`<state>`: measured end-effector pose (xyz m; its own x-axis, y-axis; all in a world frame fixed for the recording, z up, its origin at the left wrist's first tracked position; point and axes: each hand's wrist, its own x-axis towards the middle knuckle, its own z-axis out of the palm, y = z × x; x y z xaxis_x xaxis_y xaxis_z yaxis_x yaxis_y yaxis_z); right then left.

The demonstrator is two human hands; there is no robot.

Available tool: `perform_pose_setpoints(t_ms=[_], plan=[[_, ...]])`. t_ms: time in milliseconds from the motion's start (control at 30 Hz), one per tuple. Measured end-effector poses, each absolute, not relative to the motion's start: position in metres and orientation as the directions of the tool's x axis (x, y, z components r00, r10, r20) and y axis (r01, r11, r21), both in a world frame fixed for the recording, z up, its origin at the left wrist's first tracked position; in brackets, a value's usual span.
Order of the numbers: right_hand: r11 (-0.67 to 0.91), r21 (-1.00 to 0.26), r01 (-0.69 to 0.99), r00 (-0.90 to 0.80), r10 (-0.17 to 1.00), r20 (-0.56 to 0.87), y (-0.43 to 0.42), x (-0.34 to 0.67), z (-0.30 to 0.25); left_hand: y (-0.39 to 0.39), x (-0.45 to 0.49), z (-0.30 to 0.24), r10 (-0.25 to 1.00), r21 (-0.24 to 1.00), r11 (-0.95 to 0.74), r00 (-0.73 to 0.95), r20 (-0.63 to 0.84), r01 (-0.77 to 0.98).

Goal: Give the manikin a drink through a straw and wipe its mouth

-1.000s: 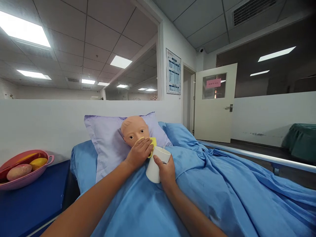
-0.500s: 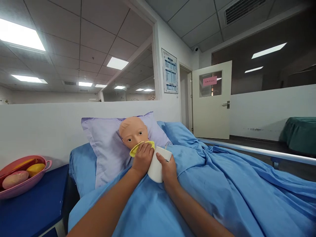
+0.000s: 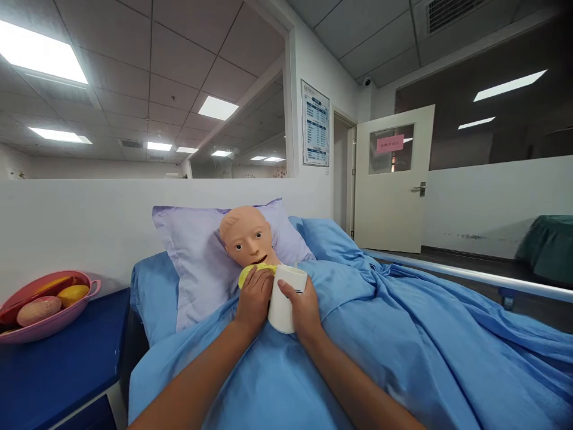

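Note:
A manikin (image 3: 246,236) lies with its head on a lavender pillow (image 3: 192,257), a blue quilt (image 3: 358,334) drawn up over its body. Just under its chin, my left hand (image 3: 254,301) is closed on a yellow cloth (image 3: 246,276), which is partly hidden by the fingers. My right hand (image 3: 307,307) grips a white cup (image 3: 282,310) from the right side. The cup stands nearly upright above the quilt, close beside the left hand, and a thin pale straw-like stick shows at its rim. What the cup contains is out of sight.
On the left, a pink basket (image 3: 67,316) of fruit-like items rests on a dark blue bedside cabinet (image 3: 67,376). A bed rail (image 3: 470,278) runs along the far right side. Beyond it are an open door (image 3: 391,209) and something under a green cover (image 3: 546,245).
My left hand and the yellow cloth have dropped from the manikin's mouth to below its chin, uncovering the mouth. The cup is tilted less. The view has shifted slightly.

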<state>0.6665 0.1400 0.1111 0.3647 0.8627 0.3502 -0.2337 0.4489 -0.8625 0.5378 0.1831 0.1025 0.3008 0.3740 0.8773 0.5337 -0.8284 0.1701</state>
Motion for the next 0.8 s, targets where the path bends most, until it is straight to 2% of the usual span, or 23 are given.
perform_pose_setpoints(t_ms=[133, 200, 267, 400, 467, 633, 800], plan=[[0.525, -0.812, -0.255, 0.389, 0.825, 0.411, 0.139, 0.663, 0.11, 0.18, 0.529, 0.134, 0.044, -0.319, -0.719, 0.499, 0.865, 0.617], [0.54, -0.806, -0.244, 0.406, 0.811, 0.42, 0.139, 0.662, 0.111, 0.181, 0.529, 0.16, -0.069, -0.466, -0.653, 0.566, 0.822, 0.597], [0.534, -0.813, -0.233, 0.404, 0.814, 0.418, 0.137, 0.662, 0.112, 0.184, 0.535, 0.181, -0.107, -0.537, -0.6, 0.605, 0.789, 0.593], [0.496, -0.833, -0.243, 0.41, 0.831, 0.376, 0.136, 0.663, 0.114, 0.198, 0.55, 0.193, -0.044, -0.617, -0.506, 0.697, 0.716, 0.603], [0.48, -0.837, -0.263, 0.423, 0.837, 0.347, 0.136, 0.663, 0.114, 0.204, 0.555, 0.186, -0.002, -0.619, -0.47, 0.701, 0.713, 0.629], [0.487, -0.821, -0.297, 0.433, 0.835, 0.339, 0.138, 0.663, 0.113, 0.203, 0.558, 0.169, 0.077, -0.511, -0.487, 0.617, 0.783, 0.709], [0.522, -0.824, -0.219, 0.444, 0.806, 0.392, 0.136, 0.663, 0.111, 0.196, 0.557, 0.16, 0.095, -0.414, -0.557, 0.55, 0.829, 0.72]])
